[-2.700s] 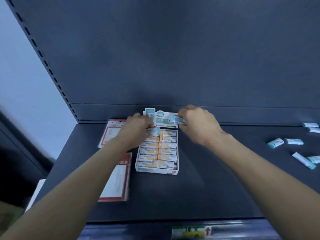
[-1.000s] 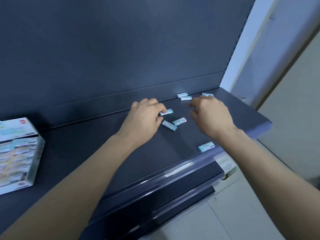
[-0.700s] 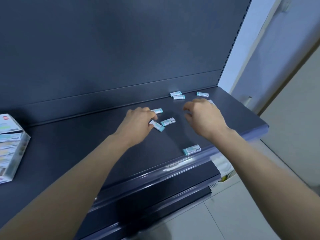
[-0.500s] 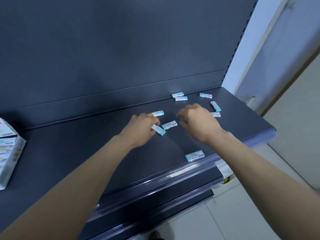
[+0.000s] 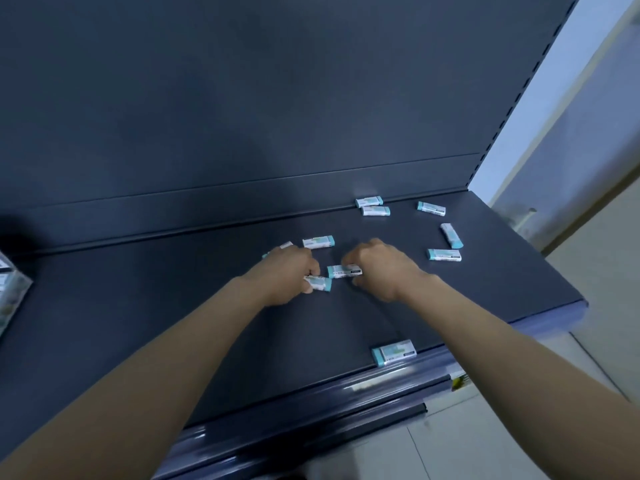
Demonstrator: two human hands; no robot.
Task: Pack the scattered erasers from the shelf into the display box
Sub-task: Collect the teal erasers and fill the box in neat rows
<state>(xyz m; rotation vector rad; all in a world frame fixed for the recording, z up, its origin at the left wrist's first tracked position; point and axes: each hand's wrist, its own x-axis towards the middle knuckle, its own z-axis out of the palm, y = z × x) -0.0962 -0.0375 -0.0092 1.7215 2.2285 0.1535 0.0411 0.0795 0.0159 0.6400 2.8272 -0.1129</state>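
On the shelf [image 5: 173, 306], the left hand [image 5: 287, 273] curls its fingers round one sleeved eraser [image 5: 319, 283]. The right hand [image 5: 379, 268] pinches a second eraser [image 5: 344, 271] just beside it, though the contact is partly hidden, so that hold seems likely rather than sure. Loose erasers [image 5: 444, 255] lie scattered to the right, and the display box [image 5: 12, 292] sits well apart at the left edge. The erasers look light, stiff and slick-sleeved, so a pinch across the long sides should suit.
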